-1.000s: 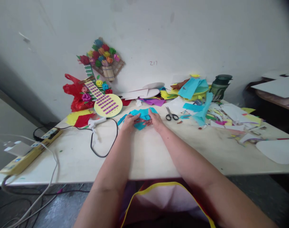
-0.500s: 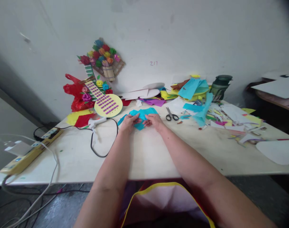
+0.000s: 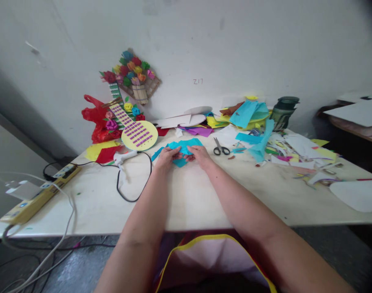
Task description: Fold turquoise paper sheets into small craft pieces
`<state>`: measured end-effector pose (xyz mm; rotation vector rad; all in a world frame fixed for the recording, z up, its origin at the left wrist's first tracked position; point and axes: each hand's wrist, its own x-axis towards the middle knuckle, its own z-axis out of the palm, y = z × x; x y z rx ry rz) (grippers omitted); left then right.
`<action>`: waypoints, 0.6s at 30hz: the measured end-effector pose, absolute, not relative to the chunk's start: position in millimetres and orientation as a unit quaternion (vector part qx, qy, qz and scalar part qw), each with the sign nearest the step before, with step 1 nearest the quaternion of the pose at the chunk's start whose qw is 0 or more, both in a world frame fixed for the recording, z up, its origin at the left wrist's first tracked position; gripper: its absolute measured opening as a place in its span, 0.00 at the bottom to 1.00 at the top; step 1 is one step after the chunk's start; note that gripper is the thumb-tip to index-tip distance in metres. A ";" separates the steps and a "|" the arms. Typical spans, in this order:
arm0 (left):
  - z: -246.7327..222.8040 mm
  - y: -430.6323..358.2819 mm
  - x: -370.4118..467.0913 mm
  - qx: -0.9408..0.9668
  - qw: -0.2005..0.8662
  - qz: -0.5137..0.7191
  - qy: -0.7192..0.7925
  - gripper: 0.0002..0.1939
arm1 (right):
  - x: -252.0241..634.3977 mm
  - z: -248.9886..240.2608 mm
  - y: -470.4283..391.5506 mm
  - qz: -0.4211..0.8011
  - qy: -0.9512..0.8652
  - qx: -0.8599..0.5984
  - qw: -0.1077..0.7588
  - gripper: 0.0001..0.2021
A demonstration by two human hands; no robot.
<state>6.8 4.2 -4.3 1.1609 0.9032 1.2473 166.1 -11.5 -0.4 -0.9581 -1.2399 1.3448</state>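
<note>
Paper (image 3: 185, 145), bright turquoise and apparently thin, is held low over the middle of the table (image 3: 198, 199), between the left hand (image 3: 169, 157) and the right hand (image 3: 200, 155). The fingers of both hands are drawn narrow, with the near edge of the paper pinched beneath the thumbs; whether it is rested on the table under them cannot be told.

By its look, the paper can be judged very light, soft and limp, more grippy than slippery, and easily creased or torn if it were pulled hard. It is best taken near an edge, with a gentle pinch on each side, so that the sheet is kept spread and no single spot is strained.

Behind and to the right, a dark green lidded bottle (image 3: 283, 114) is stood at the back; its contents cannot be made out. At the back left, a red plastic bag (image 3: 95, 116) is seen slumped, and what is held in it is hidden. Against the wall, a pot-like bundle of sticks (image 3: 139, 94) is topped by many-coloured paper flowers (image 3: 133, 67); whether their stems are set inside it cannot be told.
</note>
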 end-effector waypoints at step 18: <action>1.3 -0.2 7.5 0.469 0.579 0.547 0.380 0.15 | 164.8 -4.1 -9.6 0.575 -0.533 -0.400 0.475 0.13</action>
